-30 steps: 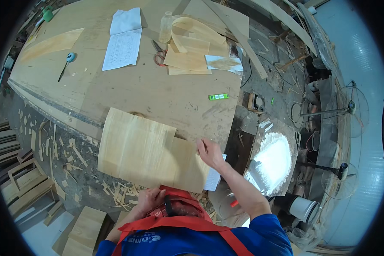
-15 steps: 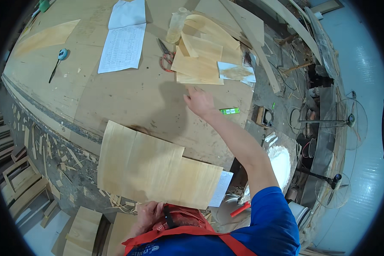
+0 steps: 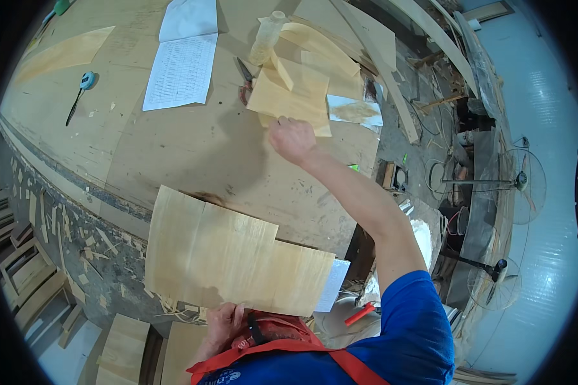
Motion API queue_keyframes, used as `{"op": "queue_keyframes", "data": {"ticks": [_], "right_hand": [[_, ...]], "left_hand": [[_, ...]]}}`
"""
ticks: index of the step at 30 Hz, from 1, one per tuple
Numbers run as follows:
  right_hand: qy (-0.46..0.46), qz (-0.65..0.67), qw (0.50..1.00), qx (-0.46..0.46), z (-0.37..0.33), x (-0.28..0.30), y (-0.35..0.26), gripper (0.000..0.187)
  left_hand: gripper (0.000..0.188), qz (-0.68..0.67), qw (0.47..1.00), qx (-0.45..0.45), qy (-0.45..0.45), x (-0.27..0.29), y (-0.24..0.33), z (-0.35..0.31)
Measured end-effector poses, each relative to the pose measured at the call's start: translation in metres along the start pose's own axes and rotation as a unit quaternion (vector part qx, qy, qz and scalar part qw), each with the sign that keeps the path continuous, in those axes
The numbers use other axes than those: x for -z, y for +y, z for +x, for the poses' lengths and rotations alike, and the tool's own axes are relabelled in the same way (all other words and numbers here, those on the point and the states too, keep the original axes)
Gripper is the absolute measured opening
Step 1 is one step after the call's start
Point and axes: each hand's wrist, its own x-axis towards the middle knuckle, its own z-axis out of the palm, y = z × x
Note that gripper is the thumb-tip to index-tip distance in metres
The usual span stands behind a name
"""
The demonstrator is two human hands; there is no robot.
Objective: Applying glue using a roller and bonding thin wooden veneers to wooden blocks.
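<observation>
My right hand (image 3: 292, 140) reaches across the table, fingers closed on the near edge of a thin wood veneer sheet (image 3: 286, 90). That sheet lies tilted on a small pile of veneer pieces. A clear plastic bottle (image 3: 268, 37) and red-handled scissors (image 3: 245, 82) are beside the pile, the scissors partly covered. Close to my body, my left hand (image 3: 225, 321) grips the near edge of a wide pale veneer panel (image 3: 218, 256) made of joined strips. The panel overhangs the table's near edge. A white-blue sheet (image 3: 332, 285) shows under its right end.
Printed paper (image 3: 181, 70), a blue tape measure (image 3: 87, 81) and a curved veneer strip (image 3: 70, 54) lie on the table (image 3: 167, 147). My forearm mostly covers a green level (image 3: 354, 167). Right are a red-handled tool (image 3: 359, 314) and fans (image 3: 520, 179); wood scraps litter the left floor.
My right hand has moved slightly left and closed on the veneer sheet. That sheet has shifted left and turned, covering part of the scissors. My left hand stays at the panel edge.
</observation>
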Motion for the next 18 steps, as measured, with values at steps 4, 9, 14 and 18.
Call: {"op": "queue_keyframes", "data": {"ticks": [4,9,14,18], "right_hand": [[0.084,0.09,0.992,0.008,-0.046,0.022,-0.014,0.015],[0.249,0.189,0.95,-0.024,-0.072,0.05,0.003,0.016],[0.199,0.42,0.862,-0.205,-0.068,0.127,0.038,0.015],[0.185,0.516,0.811,-0.205,-0.066,0.18,0.076,0.023]], "left_hand": [[0.032,0.001,1.0,-0.01,0.0,-0.001,0.004,0.002],[0.027,0.013,0.996,-0.083,0.008,-0.001,-0.001,0.013],[0.025,0.006,0.997,-0.078,0.027,0.013,0.02,0.057],[0.018,-0.142,0.989,-0.04,0.02,0.025,0.057,0.12]]}}
